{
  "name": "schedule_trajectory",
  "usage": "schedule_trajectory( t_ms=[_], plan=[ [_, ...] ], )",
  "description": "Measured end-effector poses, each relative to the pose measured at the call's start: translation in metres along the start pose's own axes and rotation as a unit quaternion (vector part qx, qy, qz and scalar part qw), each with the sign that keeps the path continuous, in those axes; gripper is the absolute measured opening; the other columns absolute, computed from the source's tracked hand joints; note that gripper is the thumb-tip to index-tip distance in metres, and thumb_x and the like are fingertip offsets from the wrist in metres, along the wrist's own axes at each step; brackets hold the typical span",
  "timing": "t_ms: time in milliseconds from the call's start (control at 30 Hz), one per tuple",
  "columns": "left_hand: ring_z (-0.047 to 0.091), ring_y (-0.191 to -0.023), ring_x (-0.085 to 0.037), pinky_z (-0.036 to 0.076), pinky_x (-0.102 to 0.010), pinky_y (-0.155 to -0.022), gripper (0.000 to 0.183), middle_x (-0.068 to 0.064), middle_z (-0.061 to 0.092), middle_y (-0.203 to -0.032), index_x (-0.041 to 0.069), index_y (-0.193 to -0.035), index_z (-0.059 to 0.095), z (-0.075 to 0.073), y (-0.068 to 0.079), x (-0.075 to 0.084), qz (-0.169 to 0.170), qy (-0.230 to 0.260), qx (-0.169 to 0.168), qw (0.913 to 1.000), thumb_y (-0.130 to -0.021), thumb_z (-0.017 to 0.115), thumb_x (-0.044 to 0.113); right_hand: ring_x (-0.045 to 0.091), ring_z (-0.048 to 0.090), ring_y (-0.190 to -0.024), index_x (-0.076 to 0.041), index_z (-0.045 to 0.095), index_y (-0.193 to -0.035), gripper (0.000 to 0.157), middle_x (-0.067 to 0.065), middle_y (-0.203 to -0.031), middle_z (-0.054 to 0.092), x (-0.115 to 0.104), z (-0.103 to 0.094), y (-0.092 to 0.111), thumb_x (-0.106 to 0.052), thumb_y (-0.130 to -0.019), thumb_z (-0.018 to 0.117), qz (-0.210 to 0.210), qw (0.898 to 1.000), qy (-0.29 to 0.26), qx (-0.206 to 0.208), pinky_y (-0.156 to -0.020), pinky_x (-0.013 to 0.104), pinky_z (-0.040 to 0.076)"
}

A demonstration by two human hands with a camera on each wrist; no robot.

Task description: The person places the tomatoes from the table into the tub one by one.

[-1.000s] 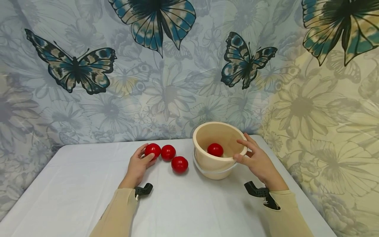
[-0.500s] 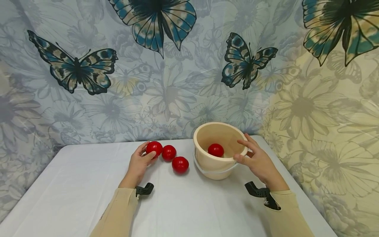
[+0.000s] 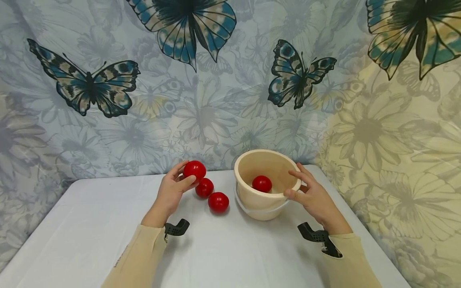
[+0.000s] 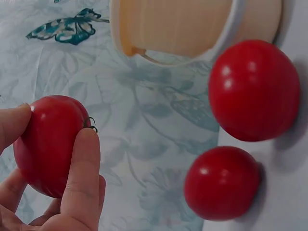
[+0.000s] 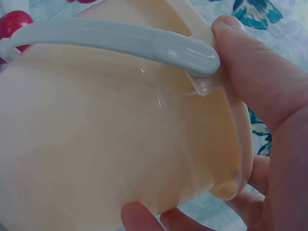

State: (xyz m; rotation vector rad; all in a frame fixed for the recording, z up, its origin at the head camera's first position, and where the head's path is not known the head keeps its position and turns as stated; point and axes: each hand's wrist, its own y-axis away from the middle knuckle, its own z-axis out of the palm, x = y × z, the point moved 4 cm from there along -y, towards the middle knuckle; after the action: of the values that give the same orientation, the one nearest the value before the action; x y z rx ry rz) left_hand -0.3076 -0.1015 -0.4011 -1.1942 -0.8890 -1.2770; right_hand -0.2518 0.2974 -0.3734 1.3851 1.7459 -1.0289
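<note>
Your left hand (image 3: 171,191) pinches a tomato (image 3: 195,171) between thumb and fingers, holding it up to the left of the bucket (image 3: 252,199). Your right hand (image 3: 312,196) grips the bucket's right side at the rim, the thumb just beside one end of the pale handle (image 5: 115,41). You have a second tomato (image 3: 262,184) inside the bucket, and two more, a farther tomato (image 3: 204,188) and a nearer tomato (image 3: 218,203), on the white table (image 3: 108,224) left of the bucket. A butterfly-print cloth (image 3: 209,116) hangs behind the bucket.

Both forearms (image 3: 137,256) extend forward, left grip (image 3: 171,193) pinching, right grip (image 3: 314,198) clasping.
</note>
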Motion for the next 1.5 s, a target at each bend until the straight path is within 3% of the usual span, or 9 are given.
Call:
schedule_trajectory(
  t_ms=[267, 567, 767, 1133, 1500],
  plan=[
    [0.052, -0.119, -0.033, 0.056, -0.038, -0.089, 0.063, -0.013, 0.045, -0.141, 0.009, -0.150, 0.043, 0.018, -0.003, 0.021, 0.023, -0.005, -0.027, 0.9993, -0.094, 0.070, 0.004, 0.044, 0.042, -0.134, -0.005, 0.030, -0.155, 0.083, 0.001, -0.166, 0.002, -0.002, 0.000, 0.000, -0.029, -0.091, 0.076, 0.015, 1.000, -0.001, 0.000, -0.093, 0.040, 0.052],
    [0.053, -0.120, -0.031, 0.056, -0.040, -0.088, 0.062, -0.014, 0.046, -0.137, 0.010, -0.149, 0.045, 0.045, -0.003, 0.042, 0.036, -0.025, -0.068, 0.9967, -0.093, 0.071, 0.005, 0.042, 0.044, -0.133, -0.005, 0.031, -0.154, 0.082, -0.003, -0.165, 0.004, -0.002, -0.002, 0.001, -0.028, -0.091, 0.076, 0.014, 1.000, 0.000, 0.002, -0.090, 0.030, 0.053],
    [0.055, -0.120, -0.030, 0.055, -0.047, -0.088, 0.061, -0.012, 0.048, -0.136, 0.013, -0.147, 0.047, 0.058, -0.005, 0.050, 0.045, -0.044, -0.079, 0.9949, -0.092, 0.072, 0.005, 0.041, 0.048, -0.130, -0.002, 0.032, -0.152, 0.079, -0.003, -0.165, 0.004, -0.003, -0.001, 0.002, -0.025, -0.091, 0.077, 0.011, 1.000, -0.019, 0.001, -0.087, 0.024, 0.053],
    [0.056, -0.118, -0.029, 0.057, -0.040, -0.085, 0.059, -0.011, 0.050, -0.135, 0.012, -0.146, 0.049, 0.086, -0.008, 0.058, 0.069, -0.058, -0.110, 0.9898, -0.092, 0.072, 0.006, 0.043, 0.050, -0.127, 0.004, 0.034, -0.143, 0.072, 0.000, -0.166, 0.004, -0.001, 0.000, -0.001, -0.020, -0.090, 0.077, 0.008, 0.999, -0.049, 0.006, -0.086, 0.022, 0.053],
    [0.056, -0.115, -0.026, 0.058, -0.038, -0.085, 0.053, -0.006, 0.053, -0.131, 0.019, -0.141, 0.055, 0.113, -0.006, 0.058, 0.065, -0.093, -0.122, 0.9861, -0.091, 0.073, 0.011, 0.046, 0.051, -0.125, 0.004, 0.032, -0.144, 0.073, 0.004, -0.166, 0.005, 0.000, 0.003, -0.001, -0.018, -0.090, 0.077, 0.001, 0.998, -0.058, 0.005, -0.086, 0.021, 0.053]
  ],
)
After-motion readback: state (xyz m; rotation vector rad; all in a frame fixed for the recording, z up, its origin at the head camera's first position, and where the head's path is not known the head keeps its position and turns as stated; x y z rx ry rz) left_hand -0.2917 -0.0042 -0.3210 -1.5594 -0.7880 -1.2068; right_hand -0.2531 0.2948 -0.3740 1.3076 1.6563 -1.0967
